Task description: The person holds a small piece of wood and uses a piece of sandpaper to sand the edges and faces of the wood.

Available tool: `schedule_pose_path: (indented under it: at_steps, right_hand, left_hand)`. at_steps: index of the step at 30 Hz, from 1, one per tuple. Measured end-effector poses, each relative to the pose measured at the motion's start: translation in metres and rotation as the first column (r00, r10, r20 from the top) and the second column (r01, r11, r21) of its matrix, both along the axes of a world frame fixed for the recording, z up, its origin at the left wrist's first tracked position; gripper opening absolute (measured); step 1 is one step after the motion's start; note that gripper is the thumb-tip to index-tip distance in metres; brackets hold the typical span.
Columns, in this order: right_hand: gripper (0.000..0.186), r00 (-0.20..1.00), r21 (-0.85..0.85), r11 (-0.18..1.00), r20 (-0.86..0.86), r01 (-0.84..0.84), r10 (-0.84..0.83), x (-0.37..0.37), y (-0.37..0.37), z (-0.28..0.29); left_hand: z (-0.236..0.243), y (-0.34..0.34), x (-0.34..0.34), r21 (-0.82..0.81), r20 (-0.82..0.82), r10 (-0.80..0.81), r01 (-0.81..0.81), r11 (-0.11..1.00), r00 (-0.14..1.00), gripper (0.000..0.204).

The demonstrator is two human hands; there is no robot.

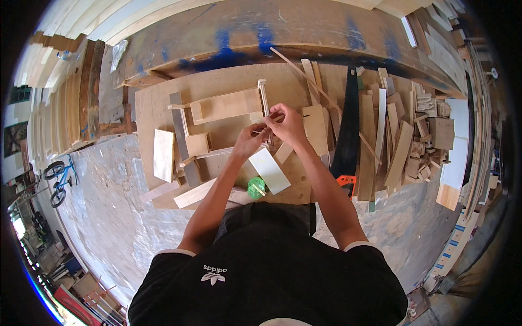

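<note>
A small wooden frame of boards, blocks and thin strips lies on a plywood sheet in front of me. Both my hands meet at its right end, beside an upright strip. My left hand is closed, its fingertips pinched close to those of the right. Slightly farther off, my right hand is closed too, thumb and fingers pressed together. Whatever sits between the fingertips is too small to make out. Just below the hands lies a white-faced board, near a green plastic cup with a small stick in it.
The plywood sheet carries loose boards, including a pale one at left. On the right lies a handsaw with dark blade and orange handle, beside a long thin stick and piled offcuts. A blue-stained bench stands behind.
</note>
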State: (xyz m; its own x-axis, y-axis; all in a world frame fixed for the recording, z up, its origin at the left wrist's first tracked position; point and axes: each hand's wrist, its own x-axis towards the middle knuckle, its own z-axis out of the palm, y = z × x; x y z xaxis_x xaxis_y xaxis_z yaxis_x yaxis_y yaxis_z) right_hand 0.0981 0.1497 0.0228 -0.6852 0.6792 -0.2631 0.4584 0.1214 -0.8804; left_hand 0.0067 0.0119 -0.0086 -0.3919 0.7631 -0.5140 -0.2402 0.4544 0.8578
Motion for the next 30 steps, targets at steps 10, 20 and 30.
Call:
schedule_pose_path:
  at_steps: [10, 20, 30]
  right_hand:
    - [0.029, 1.000, -0.027, 1.000, 0.016, -0.006, 0.006, -0.003, -0.003, 0.008]
    - [0.031, 0.999, 0.092, 0.996, -0.044, 0.016, -0.012, -0.001, -0.008, -0.010]
    - [0.028, 0.999, -0.009, 0.999, -0.026, 0.045, -0.045, 0.003, -0.009, -0.001]
  left_hand:
    - [0.009, -0.001, -0.007, -0.060, -0.100, -0.107, 0.101, 0.993, 0.989, 0.046]
    - [-0.023, -0.004, -0.009, -0.066, -0.178, -0.125, 0.115, 0.991, 0.976, 0.041]
    - [0.003, -0.001, -0.012, -0.104, -0.289, -0.163, 0.138, 0.985, 0.943, 0.030]
